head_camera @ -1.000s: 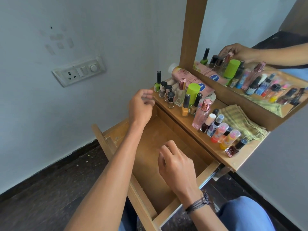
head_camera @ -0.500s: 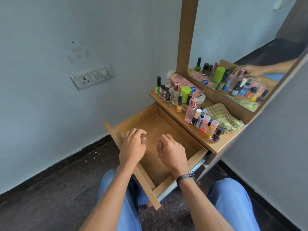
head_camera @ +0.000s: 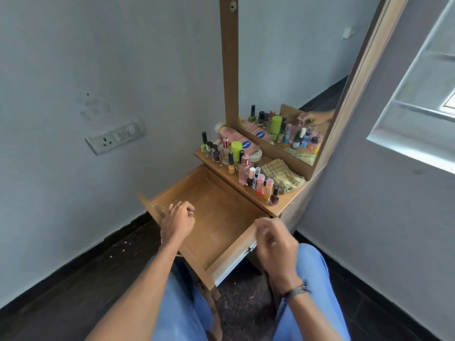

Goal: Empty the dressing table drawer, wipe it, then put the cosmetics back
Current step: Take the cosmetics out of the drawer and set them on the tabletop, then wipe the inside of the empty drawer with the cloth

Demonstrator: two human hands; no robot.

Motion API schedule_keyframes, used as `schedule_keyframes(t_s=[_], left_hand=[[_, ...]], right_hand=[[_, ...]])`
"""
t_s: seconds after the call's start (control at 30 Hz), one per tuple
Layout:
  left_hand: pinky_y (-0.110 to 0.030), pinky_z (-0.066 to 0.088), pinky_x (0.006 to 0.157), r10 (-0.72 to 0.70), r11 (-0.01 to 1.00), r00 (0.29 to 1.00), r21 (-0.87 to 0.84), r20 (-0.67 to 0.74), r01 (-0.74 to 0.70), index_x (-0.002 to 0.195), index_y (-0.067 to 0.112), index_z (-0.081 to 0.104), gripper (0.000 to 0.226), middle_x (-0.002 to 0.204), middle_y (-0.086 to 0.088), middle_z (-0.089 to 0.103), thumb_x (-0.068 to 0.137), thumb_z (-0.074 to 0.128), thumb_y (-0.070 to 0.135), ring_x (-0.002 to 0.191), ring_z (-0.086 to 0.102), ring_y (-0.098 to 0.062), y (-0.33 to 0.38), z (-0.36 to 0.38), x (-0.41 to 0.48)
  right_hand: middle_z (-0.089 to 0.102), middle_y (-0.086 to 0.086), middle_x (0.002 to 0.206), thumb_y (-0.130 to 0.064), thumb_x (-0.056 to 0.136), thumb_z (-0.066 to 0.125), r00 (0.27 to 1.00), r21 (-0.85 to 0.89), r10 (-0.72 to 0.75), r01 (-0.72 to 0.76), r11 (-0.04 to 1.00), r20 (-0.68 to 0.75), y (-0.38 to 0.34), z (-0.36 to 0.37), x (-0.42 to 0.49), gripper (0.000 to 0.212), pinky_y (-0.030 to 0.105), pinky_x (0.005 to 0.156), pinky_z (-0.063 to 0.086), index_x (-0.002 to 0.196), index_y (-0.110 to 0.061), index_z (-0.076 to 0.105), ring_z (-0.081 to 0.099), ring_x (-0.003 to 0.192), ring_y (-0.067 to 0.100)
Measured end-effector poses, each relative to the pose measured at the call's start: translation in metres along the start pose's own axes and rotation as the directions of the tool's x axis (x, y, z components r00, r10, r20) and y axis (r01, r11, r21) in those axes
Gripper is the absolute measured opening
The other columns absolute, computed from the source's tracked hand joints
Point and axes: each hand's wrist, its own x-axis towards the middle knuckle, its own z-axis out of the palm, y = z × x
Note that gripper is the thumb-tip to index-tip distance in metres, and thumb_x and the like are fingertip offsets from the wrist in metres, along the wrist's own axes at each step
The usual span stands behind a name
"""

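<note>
Head-worn view, steeply down onto open drawer (head_camera: 216,217)

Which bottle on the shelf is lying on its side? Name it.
The big pink lotion bottle at the back of the shelf, by the mirror frame. It lies flat; the small bottles in front stand upright.

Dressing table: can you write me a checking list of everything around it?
Surface: wooden tabletop, crowded along its front.
Job's things: drawer pulled out, empty; cosmetics standing on the tabletop; folded checked cloth beside them.
Clutter: nothing seen.
Hands: left hand, fingers curled, at the drawer's front-left corner; right hand blurred by its right wall; grip unclear.
Cables: nothing seen.
Surroundings: mirror above, switch panel on the wall, dark floor.
</note>
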Motion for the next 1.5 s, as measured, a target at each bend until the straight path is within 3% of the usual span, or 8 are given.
schedule_keyframes(t_s=[0.13,0.4,0.67,0.97,1.1,1.17,1.27,1.5], left_hand=[[-0.031,0.039,0.076,-0.009,1.0,1.0,-0.023,-0.026,0.009,0.101,0.03,0.063,0.018,0.119,0.01,0.065,0.098,0.052,0.016,0.115,0.049,-0.017,-0.002,0.001,0.0],[-0.03,0.042,0.073,-0.012,0.998,0.999,-0.061,-0.037,0.009,0.094,0.031,0.062,0.016,0.111,0.011,0.067,0.094,0.058,0.016,0.108,0.053,-0.016,-0.002,0.0,-0.003],[-0.037,0.049,0.09,-0.026,0.992,0.995,-0.128,-0.097,0.013,0.096,0.025,0.067,0.013,0.085,0.017,0.053,0.092,0.058,0.017,0.108,0.056,-0.019,0.003,-0.003,-0.004],[-0.031,0.042,0.079,-0.05,0.985,0.992,-0.171,-0.117,0.03,0.097,0.026,0.069,0.013,0.094,0.014,0.066,0.091,0.06,0.018,0.104,0.057,-0.017,0.001,-0.001,-0.003],[-0.035,0.048,0.085,-0.069,0.982,0.988,-0.184,-0.14,0.043,0.1,0.023,0.07,0.018,0.109,0.007,0.07,0.093,0.056,0.014,0.106,0.058,-0.02,0.0,0.001,-0.002],[-0.036,0.048,0.088,-0.084,0.975,0.982,-0.216,-0.167,0.046,0.102,0.022,0.07,0.019,0.111,0.006,0.069,0.093,0.056,0.012,0.106,0.058,-0.02,-0.002,0.004,-0.002],[-0.035,0.044,0.093,-0.109,0.965,0.967,-0.256,-0.23,0.048,0.107,0.021,0.071,0.023,0.114,0.005,0.068,0.092,0.058,0.009,0.11,0.057,-0.021,-0.007,0.007,-0.001],[-0.016,0.029,0.1,-0.298,0.851,0.873,-0.521,-0.386,0.06,0.116,0.014,0.068,0.044,0.126,0.002,0.061,0.085,0.051,-0.011,0.123,0.045,-0.013,-0.013,0.0,0.003]], right_hand=[[0.065,-0.002,0.088,-0.005,0.091,0.066,0.971,-0.135,0.169,-0.192,0.972,-0.169,0.045,-0.049,0.049,0.008,0.031,0.062,0.052,0.092,-0.012,0.069,0.062,0.065,0.014],[0.068,0.008,0.119,-0.008,0.093,0.067,0.944,-0.319,0.08,0.028,0.947,0.321,0.09,-0.022,0.134,0.025,0.038,0.094,0.05,0.117,-0.011,0.075,0.063,0.11,0.031],[0.063,0.013,0.138,-0.012,0.085,0.07,0.831,-0.384,0.177,0.047,0.922,0.527,0.105,-0.01,0.149,0.051,0.046,0.104,0.048,0.135,-0.011,0.065,0.058,0.123,0.038],[0.073,0.018,0.114,-0.015,0.094,0.057,0.954,-0.288,0.259,-0.208,0.935,0.152,0.093,-0.012,0.143,0.026,0.041,0.083,0.05,0.115,-0.009,0.07,0.065,0.102,0.041],[0.074,0.015,0.109,-0.022,0.094,0.056,0.894,-0.056,0.433,-0.442,0.895,-0.118,0.065,-0.029,0.132,0.03,0.026,0.085,0.046,0.118,-0.015,0.072,0.063,0.095,0.024],[0.074,0.008,0.101,-0.023,0.09,0.055,0.859,0.101,0.455,-0.444,0.89,-0.235,0.052,-0.037,0.124,0.03,0.013,0.079,0.043,0.112,-0.011,0.073,0.058,0.083,0.006],[0.064,-0.011,0.09,-0.018,0.088,0.054,0.833,0.234,0.417,-0.352,0.906,-0.363,0.021,-0.043,0.108,0.022,0.02,0.078,0.045,0.101,-0.009,0.069,0.052,0.076,-0.007],[0.06,-0.008,0.092,-0.004,0.094,0.055,0.935,0.389,0.307,-0.22,0.895,-0.177,-0.059,-0.005,0.057,0.026,0.023,0.073,0.044,0.098,-0.03,0.058,0.053,0.082,0.008]])
